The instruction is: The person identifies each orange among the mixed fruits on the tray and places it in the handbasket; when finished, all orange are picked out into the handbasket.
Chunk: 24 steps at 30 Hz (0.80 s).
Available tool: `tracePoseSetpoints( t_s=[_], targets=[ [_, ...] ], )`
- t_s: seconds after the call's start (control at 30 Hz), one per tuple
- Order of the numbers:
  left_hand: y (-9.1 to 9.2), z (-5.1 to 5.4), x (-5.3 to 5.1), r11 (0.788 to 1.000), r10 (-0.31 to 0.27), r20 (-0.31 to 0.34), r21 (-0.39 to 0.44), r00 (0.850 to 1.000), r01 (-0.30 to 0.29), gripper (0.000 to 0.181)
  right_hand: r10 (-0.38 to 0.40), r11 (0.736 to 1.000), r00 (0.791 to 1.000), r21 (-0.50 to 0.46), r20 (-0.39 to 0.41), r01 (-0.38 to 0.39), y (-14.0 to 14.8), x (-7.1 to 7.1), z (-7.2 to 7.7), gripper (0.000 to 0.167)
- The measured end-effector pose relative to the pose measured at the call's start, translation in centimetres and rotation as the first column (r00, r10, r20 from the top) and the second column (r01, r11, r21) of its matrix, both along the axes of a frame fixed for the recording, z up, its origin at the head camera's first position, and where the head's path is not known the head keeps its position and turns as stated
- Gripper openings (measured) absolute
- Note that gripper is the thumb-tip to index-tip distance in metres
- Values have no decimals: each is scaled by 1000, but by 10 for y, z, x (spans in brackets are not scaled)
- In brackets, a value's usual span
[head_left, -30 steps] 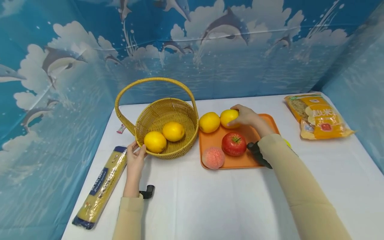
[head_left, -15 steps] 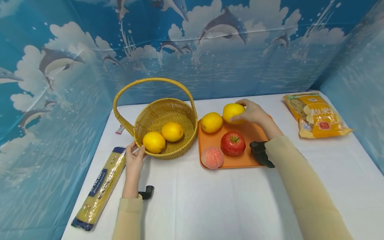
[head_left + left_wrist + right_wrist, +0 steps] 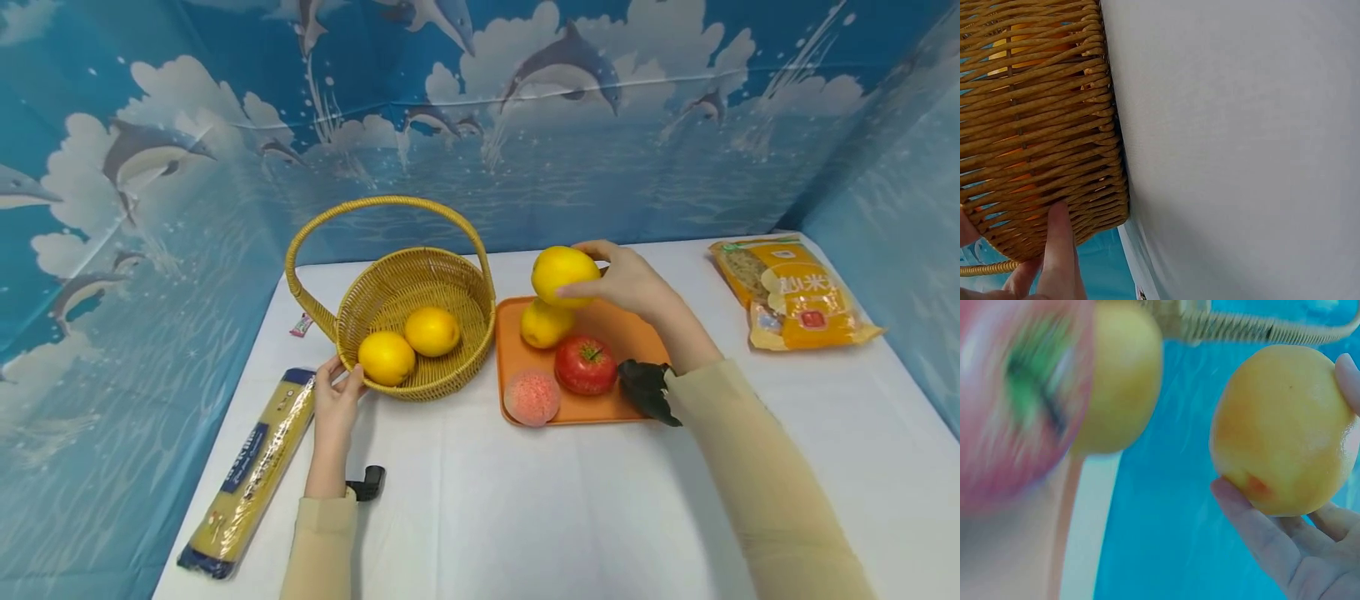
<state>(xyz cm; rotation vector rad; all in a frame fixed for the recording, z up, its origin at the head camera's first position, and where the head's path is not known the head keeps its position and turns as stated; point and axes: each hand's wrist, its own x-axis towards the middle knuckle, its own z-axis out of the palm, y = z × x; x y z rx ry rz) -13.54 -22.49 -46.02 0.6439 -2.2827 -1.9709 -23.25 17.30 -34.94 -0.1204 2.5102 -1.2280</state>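
Observation:
My right hand [image 3: 628,285] pinches a yellow lemon [image 3: 562,275] between thumb and fingers, raised above the orange tray [image 3: 622,329]. Behind and below it, partly covered, another lemon [image 3: 542,327] stays on the tray. A red tomato-like fruit with a green stalk [image 3: 586,365] and a fuzzy pink peach [image 3: 532,397] lie there too. My left hand [image 3: 336,404] holds the near left rim of the yellow wicker basket [image 3: 448,382], one finger [image 3: 1058,234] against its outer wall. Inside the basket are two lemons, one at front [image 3: 386,358] and one beside it [image 3: 432,332].
A long clear pack of yellow noodles [image 3: 255,471] lies left of the basket. A tiny wrapped sweet [image 3: 302,325] is behind it. At the far right lies an orange food bag [image 3: 798,292]. The basket's tall handle [image 3: 390,201] arches upward. Dolphin-print cloth walls the table.
My right hand has lifted the lemon off the tray and carried it slightly left, over the other lemon, which has shifted right. My left hand has stayed on the basket rim.

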Motion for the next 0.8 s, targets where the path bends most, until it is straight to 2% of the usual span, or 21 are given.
tracePoseSetpoints(
  t_s=[0.17,0.33,0.4,0.57,0.8],
  targets=[
    [0,-2,2,1000,-19,-8,-11,1000,19,58,55,998,998,-25,-23,-55,-27,13,4,93],
    [0,-2,3,1000,-15,-2,6,1000,15,58,114,991,993,-75,-17,-115,-61,22,1,88],
    [0,-1,2,1000,-17,-5,9,1000,17,59,130,987,992,-95,-4,-130,-73,24,-3,86],
    [0,1,-1,1000,-17,-27,3,999,17,58,198,977,980,-73,-23,-199,-103,25,-14,86],
    [-2,1,1,1000,-12,-21,20,1000,13,58,259,965,965,-42,-33,-260,-137,25,-30,86]
  ],
)
